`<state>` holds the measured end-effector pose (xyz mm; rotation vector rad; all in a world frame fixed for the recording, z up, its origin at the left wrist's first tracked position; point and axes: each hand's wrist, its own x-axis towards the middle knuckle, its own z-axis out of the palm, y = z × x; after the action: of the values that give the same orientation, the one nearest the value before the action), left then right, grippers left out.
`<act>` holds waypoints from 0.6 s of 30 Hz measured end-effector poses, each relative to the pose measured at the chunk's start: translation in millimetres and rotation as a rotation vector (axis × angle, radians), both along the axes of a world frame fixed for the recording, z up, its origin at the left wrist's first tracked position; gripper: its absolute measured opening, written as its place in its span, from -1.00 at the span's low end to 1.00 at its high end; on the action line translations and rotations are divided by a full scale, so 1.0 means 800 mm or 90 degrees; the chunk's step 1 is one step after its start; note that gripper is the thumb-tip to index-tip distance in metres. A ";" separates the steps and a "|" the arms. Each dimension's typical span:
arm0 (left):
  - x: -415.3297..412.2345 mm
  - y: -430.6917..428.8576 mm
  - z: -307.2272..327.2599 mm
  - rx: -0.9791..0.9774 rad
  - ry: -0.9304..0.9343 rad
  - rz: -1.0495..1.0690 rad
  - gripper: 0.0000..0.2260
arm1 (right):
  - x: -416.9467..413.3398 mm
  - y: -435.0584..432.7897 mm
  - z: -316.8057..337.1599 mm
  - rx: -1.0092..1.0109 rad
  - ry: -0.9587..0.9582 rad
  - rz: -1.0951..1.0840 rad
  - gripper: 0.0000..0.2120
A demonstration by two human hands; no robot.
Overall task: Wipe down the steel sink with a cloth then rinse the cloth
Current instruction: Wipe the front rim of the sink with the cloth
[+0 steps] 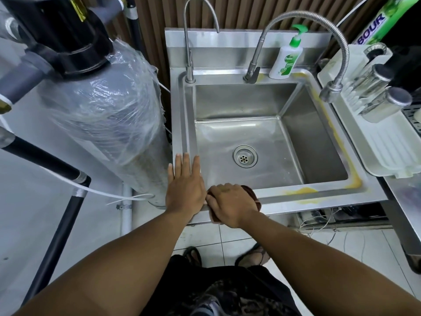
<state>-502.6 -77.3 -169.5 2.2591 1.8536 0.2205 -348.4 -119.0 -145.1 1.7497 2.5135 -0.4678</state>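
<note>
Head view: right hand (pixel 230 205), its grip closed over a brown cloth (pixel 252 195), presses it onto the near rim of the steel sink (pixel 319 195); left hand (pixel 185 188) lies flat just beside it, fingers spread, holding nothing. Beyond lie the drain (pixel 245 156), then two taps and a soap bottle (pixel 286 61) on the far ledge.

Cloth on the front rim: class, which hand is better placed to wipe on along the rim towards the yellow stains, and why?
The right hand. It already presses the cloth onto the sink rim, nearer the stains. The left hand lies flat and empty on the left corner.
</note>
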 end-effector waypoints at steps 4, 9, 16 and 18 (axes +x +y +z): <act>0.000 -0.001 0.002 0.001 0.001 -0.003 -0.48 | 0.052 0.005 0.014 -0.035 -0.032 -0.103 -0.58; 0.000 0.000 0.003 -0.006 0.015 -0.004 -0.48 | 0.062 0.034 0.019 -0.174 -0.118 -0.180 -0.41; 0.001 0.002 0.001 -0.003 0.027 -0.014 -0.48 | 0.000 -0.013 0.004 -0.018 -0.023 -0.040 -0.62; 0.000 0.001 0.001 -0.004 0.027 -0.015 -0.46 | 0.012 -0.034 -0.003 0.000 -0.025 -0.076 -0.53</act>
<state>-502.2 -76.3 -168.4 2.2972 1.8449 0.1642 -338.6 -146.3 -147.2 1.8980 2.3922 -0.4341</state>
